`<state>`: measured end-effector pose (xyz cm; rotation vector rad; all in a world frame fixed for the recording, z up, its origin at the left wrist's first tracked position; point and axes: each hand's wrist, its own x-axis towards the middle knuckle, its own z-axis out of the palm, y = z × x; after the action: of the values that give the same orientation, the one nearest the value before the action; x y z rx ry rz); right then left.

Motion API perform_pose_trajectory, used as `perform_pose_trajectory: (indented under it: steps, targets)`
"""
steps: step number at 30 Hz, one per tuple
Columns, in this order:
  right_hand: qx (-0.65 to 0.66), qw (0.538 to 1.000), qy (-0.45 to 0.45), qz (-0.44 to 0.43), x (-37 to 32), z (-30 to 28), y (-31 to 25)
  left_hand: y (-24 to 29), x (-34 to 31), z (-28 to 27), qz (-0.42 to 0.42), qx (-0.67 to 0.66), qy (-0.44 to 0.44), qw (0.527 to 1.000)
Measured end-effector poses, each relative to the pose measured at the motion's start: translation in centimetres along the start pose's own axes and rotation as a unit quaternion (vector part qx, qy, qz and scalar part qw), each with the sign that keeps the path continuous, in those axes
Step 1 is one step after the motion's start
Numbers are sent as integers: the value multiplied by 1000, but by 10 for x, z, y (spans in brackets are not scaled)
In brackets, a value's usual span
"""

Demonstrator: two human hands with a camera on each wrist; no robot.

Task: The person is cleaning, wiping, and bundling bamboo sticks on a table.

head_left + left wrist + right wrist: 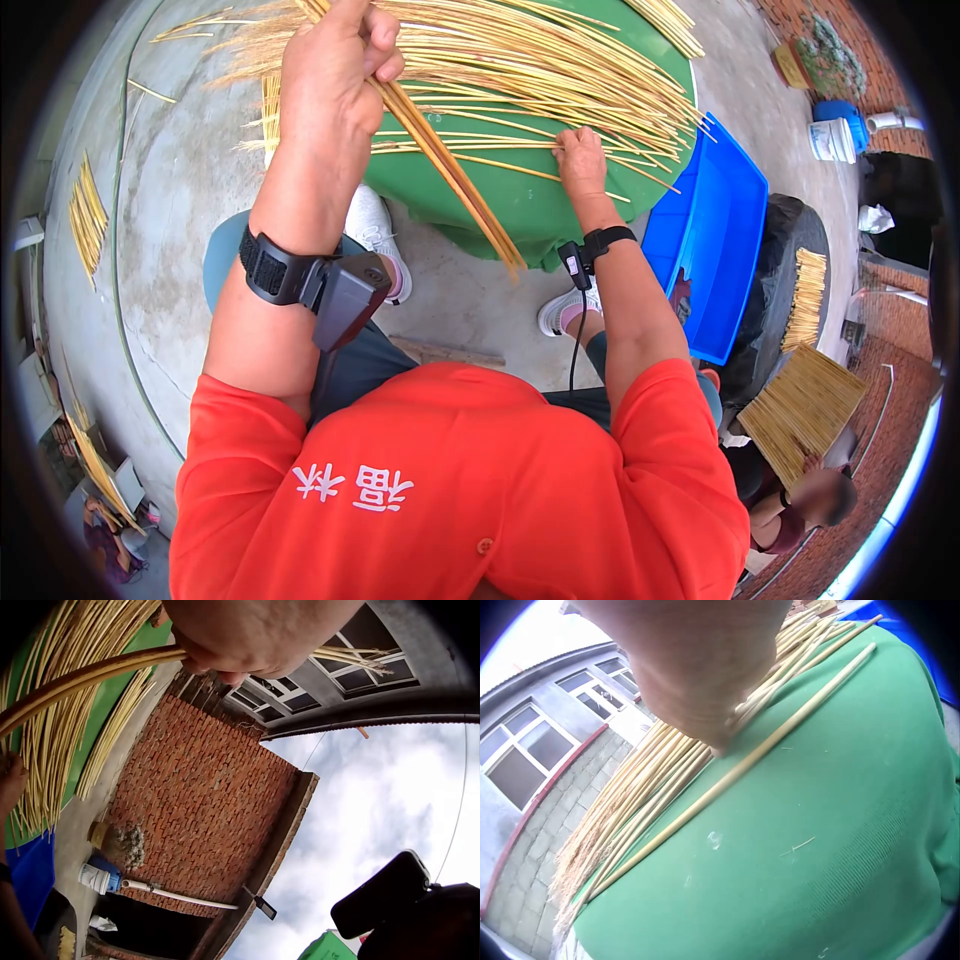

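My left hand (pixel 340 90), raised at the table's near left side, grips a few long straw stalks (pixel 450 170). They slant down to the right past the table's edge, and in the left wrist view the held stalks (pixel 90 677) stick out on both sides of the hand. With fingers curled down, my right hand (pixel 583 165) pinches at the thin ends of stalks in the spread pile (pixel 540 80) on the green cloth (pixel 520 215). In the right wrist view, that hand (pixel 705 667) hides its own grip, and one loose stalk (pixel 757 754) lies apart nearer the edge.
Right of the table stands a blue plastic bin (pixel 735 230). Beyond it, a stalk bundle (pixel 805 295) lies on black sheeting. More stalks (pixel 88 215) lie on the concrete floor at left. Another person (pixel 810 500) is at lower right by a woven straw panel (pixel 805 405).
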<state>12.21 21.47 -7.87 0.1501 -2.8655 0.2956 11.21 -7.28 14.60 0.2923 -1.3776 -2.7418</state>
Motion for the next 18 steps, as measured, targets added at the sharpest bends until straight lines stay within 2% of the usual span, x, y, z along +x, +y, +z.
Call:
perform_pose_trajectory:
  steps: [6, 9, 11, 12, 14, 16, 18]
  targets:
    - [-41, 998, -15, -43, 6, -1, -2, 3, -1, 0, -4, 0, 4, 1000]
    - [-45, 997, 6, -66, 13, 1, -3, 4, 0, -1, -4, -3, 2, 1000]
    - [17, 996, -72, -46, 20, -4, -4, 4, 0, -2, -4, -6, 3, 1000]
    - [17, 996, -72, -48, 22, -8, -5, 3, 1, -3, -10, -9, 1, 1000]
    - [115, 989, -85, -49, 25, -15, -8, 4, 1, -3, -14, -13, -1, 1000]
    - [101, 988, -114, -17, 30, -28, -13, 3, 1, 0, -19, -3, 23, 1000]
    - [189, 969, -153, 48, 34, -33, -15, -1, 6, -10, -14, -4, -11, 1000]
